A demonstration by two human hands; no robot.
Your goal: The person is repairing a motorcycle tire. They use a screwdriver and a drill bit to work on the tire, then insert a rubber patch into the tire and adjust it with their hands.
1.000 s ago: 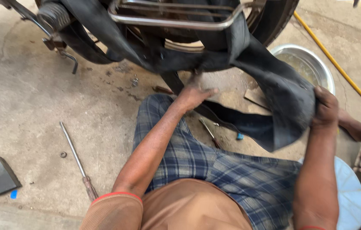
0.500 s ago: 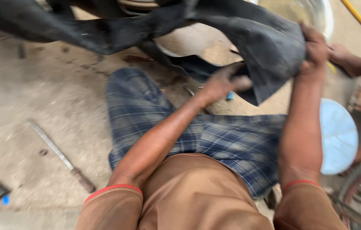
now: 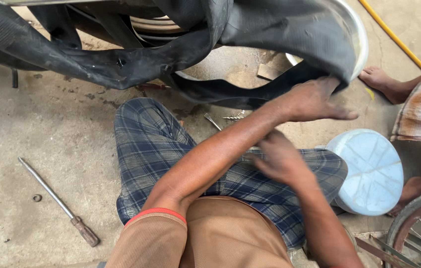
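Here, in the head view, the black inner tube (image 3: 136, 62) is draping across the top of the frame, its upper part cut off. The left hand (image 3: 314, 101) is reaching across and pressing against the tube's right end, fingers extended; any grasp is hidden. The right hand (image 3: 280, 161) is hovering, blurred, over the plaid lap (image 3: 156, 144), loosely curled, grasping nothing visible. A screwdriver (image 3: 56, 201) is lying on the concrete floor (image 3: 32, 129).

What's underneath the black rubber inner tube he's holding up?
Under the black inner tube show stained concrete floor and part of a metal basin. The left hand grips the tube; most of the basin is covered.
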